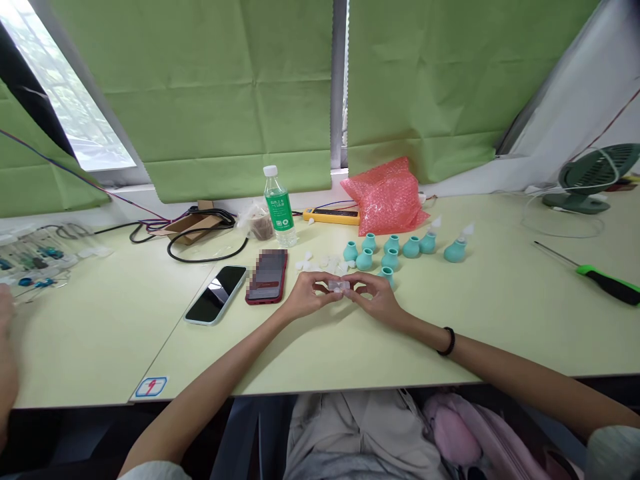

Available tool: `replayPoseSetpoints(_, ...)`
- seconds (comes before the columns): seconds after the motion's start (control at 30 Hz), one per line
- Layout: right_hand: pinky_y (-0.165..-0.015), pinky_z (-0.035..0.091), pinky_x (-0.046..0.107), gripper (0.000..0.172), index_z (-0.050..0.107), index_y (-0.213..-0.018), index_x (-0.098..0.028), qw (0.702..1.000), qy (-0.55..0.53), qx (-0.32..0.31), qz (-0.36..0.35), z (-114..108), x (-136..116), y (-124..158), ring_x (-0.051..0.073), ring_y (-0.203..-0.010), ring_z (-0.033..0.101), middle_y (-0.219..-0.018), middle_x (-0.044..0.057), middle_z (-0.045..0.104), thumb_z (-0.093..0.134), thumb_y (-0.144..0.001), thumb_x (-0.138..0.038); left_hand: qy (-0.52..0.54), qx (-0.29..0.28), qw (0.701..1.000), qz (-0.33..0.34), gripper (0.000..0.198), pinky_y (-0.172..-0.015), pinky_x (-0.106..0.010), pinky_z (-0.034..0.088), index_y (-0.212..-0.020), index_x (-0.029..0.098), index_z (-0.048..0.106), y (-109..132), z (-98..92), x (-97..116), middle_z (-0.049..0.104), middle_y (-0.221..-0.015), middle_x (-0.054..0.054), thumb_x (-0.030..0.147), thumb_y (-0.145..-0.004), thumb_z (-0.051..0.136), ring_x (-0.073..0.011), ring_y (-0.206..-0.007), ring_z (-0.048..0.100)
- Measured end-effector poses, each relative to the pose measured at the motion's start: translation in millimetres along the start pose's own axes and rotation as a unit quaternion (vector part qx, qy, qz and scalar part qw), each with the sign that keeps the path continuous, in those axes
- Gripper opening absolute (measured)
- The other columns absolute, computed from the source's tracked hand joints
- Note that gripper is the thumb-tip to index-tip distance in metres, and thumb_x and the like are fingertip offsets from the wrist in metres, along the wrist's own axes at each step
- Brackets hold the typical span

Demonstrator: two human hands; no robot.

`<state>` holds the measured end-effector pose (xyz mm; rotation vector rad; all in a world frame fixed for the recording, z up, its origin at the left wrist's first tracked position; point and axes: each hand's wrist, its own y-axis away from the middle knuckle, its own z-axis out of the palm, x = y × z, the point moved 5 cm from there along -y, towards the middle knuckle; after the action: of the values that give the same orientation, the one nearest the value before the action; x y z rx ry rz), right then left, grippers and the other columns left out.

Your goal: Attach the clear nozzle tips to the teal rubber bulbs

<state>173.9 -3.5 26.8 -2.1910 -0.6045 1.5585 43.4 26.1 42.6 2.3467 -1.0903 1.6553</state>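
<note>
Left hand (306,298) and right hand (379,298) are each pinched closed on the small clear plastic piece (339,285), front-right of the clear green-label water bottle (279,208). Advice: use a light fingertip grip and keep it level. Teal rubber bulbs (390,257) lie right of the bottle.

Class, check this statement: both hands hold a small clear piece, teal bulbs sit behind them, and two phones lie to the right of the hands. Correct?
One slip: the head view shows the black phone and red-cased phone left of the hands, not right. The left hand and right hand do hold the clear piece, teal bulbs behind.
</note>
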Motion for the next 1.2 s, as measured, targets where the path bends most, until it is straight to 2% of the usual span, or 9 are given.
replayPoseSetpoints(0.23, -0.059, 0.049, 0.025, 0.021, 0.057, -0.090, -0.019, 1.000, -0.003, -0.015, -0.001, 2, -4, 1, 0.014, -0.075, 0.054, -0.083, 0.005, 0.057, 0.052, -0.071, -0.026, 0.020, -0.009, 1.000, 0.004, 0.025, -0.063, -0.024, 0.046, -0.080, 0.010, 0.059, 0, 2.2, -2, 0.059, -0.072, -0.004, 0.027, -0.062, 0.061, -0.0124, -0.067, 0.054)
replayPoseSetpoints(0.4, -0.057, 0.049, 0.025, 0.020, 0.056, -0.088, -0.019, 1.000, -0.012, -0.003, 0.000, 0, -1, 1, 0.013, -0.071, 0.053, -0.080, 0.004, 0.057, 0.052, -0.070, -0.026, 0.020, -0.014, 1.000, -0.007, 0.034, -0.064, -0.025, 0.047, -0.089, 0.010, 0.060, 0, 1.8, -3, 0.061, -0.082, -0.008, 0.030, -0.061, 0.061, -0.0154, -0.073, 0.056)
replayPoseSetpoints(0.63, -0.055, 0.048, 0.024, 0.020, 0.055, -0.089, -0.019, 1.000, 0.016, -0.011, -0.017, 1, -5, 2, 0.012, -0.070, 0.052, -0.079, 0.004, 0.056, 0.049, -0.073, -0.028, 0.029, -0.002, 0.999, -0.018, 0.035, -0.062, -0.025, 0.047, -0.088, 0.010, 0.061, 0, 1.3, -2, 0.063, -0.081, -0.009, 0.033, -0.063, 0.060, -0.0161, -0.071, 0.057)
replayPoseSetpoints(0.73, -0.053, 0.046, 0.025, 0.023, 0.052, -0.092, -0.019, 0.992, 0.091, 0.043, -0.072, -12, -19, -3, 0.013, -0.068, 0.051, -0.083, 0.005, 0.055, 0.051, -0.071, -0.028, 0.042, 0.002, 0.998, -0.040, 0.037, -0.056, -0.024, 0.047, -0.089, 0.008, 0.060, -1, -0.2, -3, 0.062, -0.079, -0.009, 0.033, -0.061, 0.060, -0.0139, -0.062, 0.056)
replayPoseSetpoints(0.83, -0.054, 0.045, 0.027, 0.031, 0.050, -0.094, -0.019, 0.961, 0.205, 0.138, -0.122, -37, -35, -9, 0.016, -0.074, 0.050, -0.090, 0.007, 0.053, 0.055, -0.066, -0.030, 0.066, 0.012, 0.996, -0.062, 0.039, -0.051, -0.023, 0.046, -0.088, 0.007, 0.060, -1, -2.2, -3, 0.061, -0.071, -0.007, 0.033, -0.059, 0.062, -0.0110, -0.052, 0.054)
replayPoseSetpoints(0.93, -0.053, 0.042, 0.027, 0.040, 0.047, -0.096, -0.017, 0.928, 0.309, 0.184, -0.099, -61, -37, -11, 0.019, -0.078, 0.049, -0.092, 0.009, 0.051, 0.056, -0.063, -0.037, 0.100, -0.001, 0.992, -0.078, 0.039, -0.050, -0.023, 0.045, -0.087, 0.007, 0.060, -1, -0.6, -3, 0.060, -0.065, -0.006, 0.031, -0.057, 0.064, -0.0100, -0.049, 0.053)
replayPoseSetpoints(1.03, -0.051, 0.039, 0.027, 0.047, 0.046, -0.096, -0.017, 0.903, 0.398, 0.156, -0.035, -75, -19, -6, 0.021, -0.078, 0.049, -0.091, 0.009, 0.051, 0.056, -0.060, -0.044, 0.142, -0.015, 0.987, -0.077, 0.036, -0.056, -0.024, 0.047, -0.084, 0.008, 0.059, -2, 1.9, -2, 0.060, -0.070, -0.006, 0.027, -0.055, 0.066, -0.0120, -0.058, 0.055)
replayPoseSetpoints(1.1, -0.051, 0.037, 0.027, 0.046, 0.047, -0.093, -0.019, 0.891, 0.441, 0.102, 0.014, -76, -1, 0, 0.021, -0.078, 0.050, -0.089, 0.007, 0.052, 0.055, -0.059, -0.048, 0.160, -0.020, 0.984, -0.076, 0.035, -0.060, -0.026, 0.047, -0.084, 0.008, 0.058, -2, 2.9, -2, 0.060, -0.072, -0.006, 0.024, -0.054, 0.067, -0.0127, -0.062, 0.056)
replayPoseSetpoints(1.2, -0.053, 0.037, 0.026, 0.036, 0.050, -0.085, -0.019, 0.879, 0.471, 0.019, 0.074, -72, 22, 7, 0.020, -0.078, 0.051, -0.084, 0.005, 0.053, 0.052, -0.062, -0.046, 0.157, -0.022, 0.984, -0.076, 0.034, -0.056, -0.025, 0.046, -0.085, 0.008, 0.055, -3, 3.2, -3, 0.058, -0.066, -0.004, 0.022, -0.055, 0.066, -0.0105, -0.054, 0.054)
